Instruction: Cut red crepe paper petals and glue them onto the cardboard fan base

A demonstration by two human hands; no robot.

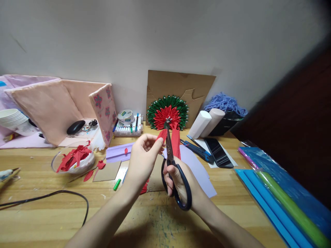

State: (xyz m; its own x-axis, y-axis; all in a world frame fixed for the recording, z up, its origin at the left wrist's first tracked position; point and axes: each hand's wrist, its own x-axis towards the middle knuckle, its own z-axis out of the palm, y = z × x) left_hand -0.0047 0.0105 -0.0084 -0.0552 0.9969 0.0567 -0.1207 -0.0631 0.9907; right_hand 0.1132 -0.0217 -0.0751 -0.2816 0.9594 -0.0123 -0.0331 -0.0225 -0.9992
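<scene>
My left hand point(144, 151) pinches a small piece of red crepe paper point(162, 135) between thumb and fingertips. In my right hand point(182, 182) is a pair of black-handled scissors point(169, 146), my thumb and fingers through the loops. Its blades point up and away, right beside the red piece. A long red crepe paper strip point(176, 141) stands just behind the blades; whether my right hand also holds its lower end is hidden. Beyond my hands, a round red and green paper flower point(168, 113) leans against a cardboard sheet point(178, 81).
A clear bowl point(54, 162) with red paper scraps sits at left, near a black cable point(64, 192). Markers point(129, 127) stand by the wall. A phone point(218, 152), a blue cutter point(198, 150) and lilac paper point(204, 179) lie at right, with blue and green wrapped sheets point(281, 193) beyond.
</scene>
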